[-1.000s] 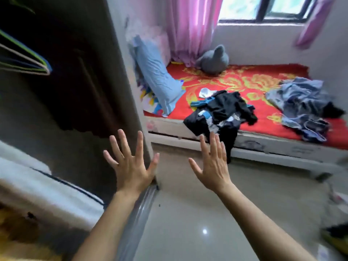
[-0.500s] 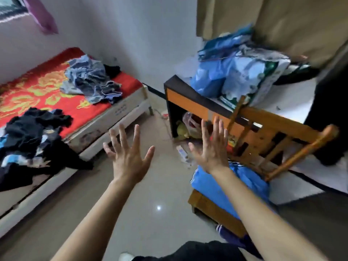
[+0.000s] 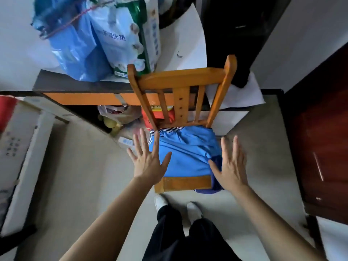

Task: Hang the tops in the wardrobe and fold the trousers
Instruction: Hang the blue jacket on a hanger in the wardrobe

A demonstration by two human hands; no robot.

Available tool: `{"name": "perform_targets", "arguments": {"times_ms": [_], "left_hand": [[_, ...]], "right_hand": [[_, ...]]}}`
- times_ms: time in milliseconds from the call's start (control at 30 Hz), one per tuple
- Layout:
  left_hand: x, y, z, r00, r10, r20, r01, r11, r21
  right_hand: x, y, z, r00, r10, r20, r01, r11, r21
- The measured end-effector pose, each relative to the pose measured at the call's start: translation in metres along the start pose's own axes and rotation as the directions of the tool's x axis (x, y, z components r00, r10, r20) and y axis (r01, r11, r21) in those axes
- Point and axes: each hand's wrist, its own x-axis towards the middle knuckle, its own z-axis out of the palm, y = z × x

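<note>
- A bright blue top [image 3: 185, 157] with a striped navy-and-white collar lies crumpled over the seat of a wooden chair [image 3: 181, 80]; a darker blue part hangs off the seat's right front corner.
- The left hand [image 3: 147, 160] is held flat with fingers spread wide over the seat's left edge, its grip apart and holding nothing; whether it touches the cloth I cannot tell.
- The right hand [image 3: 230, 164] is spread the same way at the seat's right edge, grip apart and empty, its thumb just beside the dark blue fold.
- The person's white shoes [image 3: 161, 202] stand on the pale floor just before the chair's front rail.
- Behind the chair back stands an orange-fronted surface [image 3: 81, 98] bearing blue plastic bags [image 3: 75, 49] and a printed pack [image 3: 128, 38].
- Under that surface sit bags and small items, too cluttered to name.
- A dark red door [image 3: 320, 153] is at the right; a bed frame [image 3: 20, 147] edges in at the left.
</note>
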Motion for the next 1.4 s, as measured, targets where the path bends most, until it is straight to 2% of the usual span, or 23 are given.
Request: {"name": "perform_targets", "arguments": {"times_ms": [167,267,333,500,633,767,833,900,1033,1133,1200,1267,1333,1400], "left_hand": [[0.024,-0.020,0.094,0.978,0.005,0.209,-0.002,1.000,-0.017],[0.041,-0.040,0.148,0.960,-0.005,0.281,0.013,1.000,-0.027],[0.057,-0.052,0.183,0.953,0.032,0.302,-0.033,0.999,-0.001],[0.127,-0.069,0.250,0.951,0.185,0.248,-0.205,0.977,0.059],[0.175,-0.071,0.289,0.926,0.284,0.250,-0.303,0.952,0.037],[0.180,-0.074,0.310,0.944,0.296,0.144,-0.309,0.947,0.081],[0.166,-0.079,0.312,0.947,0.289,0.144,-0.293,0.956,0.010],[0.142,-0.088,0.311,0.948,0.271,0.166,-0.264,0.963,-0.061],[0.083,-0.109,0.311,0.932,0.232,0.277,-0.216,0.973,-0.086],[0.044,-0.120,0.309,0.922,0.221,0.317,-0.217,0.975,-0.047],[0.027,-0.123,0.304,0.929,0.213,0.304,-0.209,0.977,-0.047],[0.021,-0.119,0.299,0.940,0.199,0.276,-0.165,0.976,-0.142],[0.029,-0.110,0.287,0.967,0.103,0.232,-0.035,0.959,-0.280],[0.048,-0.096,0.274,0.980,-0.058,0.190,0.136,0.894,-0.427]], "right_hand": [[-0.030,0.033,0.070,0.980,0.087,0.179,-0.063,0.989,-0.135],[-0.027,0.041,0.120,0.967,0.100,0.234,-0.057,0.981,-0.186],[-0.015,0.042,0.153,0.963,0.115,0.246,-0.066,0.978,-0.196],[0.041,0.046,0.232,0.960,0.231,0.158,-0.211,0.968,-0.134],[0.079,0.059,0.274,0.957,0.280,0.081,-0.272,0.957,-0.104],[0.090,0.067,0.299,0.883,0.448,0.142,-0.426,0.890,-0.161],[0.080,0.061,0.303,0.861,0.474,0.184,-0.451,0.879,-0.155],[0.059,0.053,0.302,0.894,0.397,0.207,-0.380,0.917,-0.120],[0.008,0.048,0.286,0.926,0.261,0.273,-0.259,0.965,-0.042],[-0.025,0.054,0.279,0.895,0.216,0.390,-0.215,0.975,-0.046],[-0.038,0.054,0.278,0.883,0.252,0.396,-0.265,0.964,-0.022],[-0.045,0.047,0.281,0.868,0.355,0.348,-0.392,0.919,0.039],[-0.045,0.038,0.285,0.811,0.496,0.309,-0.553,0.822,0.132],[-0.038,0.032,0.288,0.744,0.596,0.302,-0.663,0.717,0.218]]}}
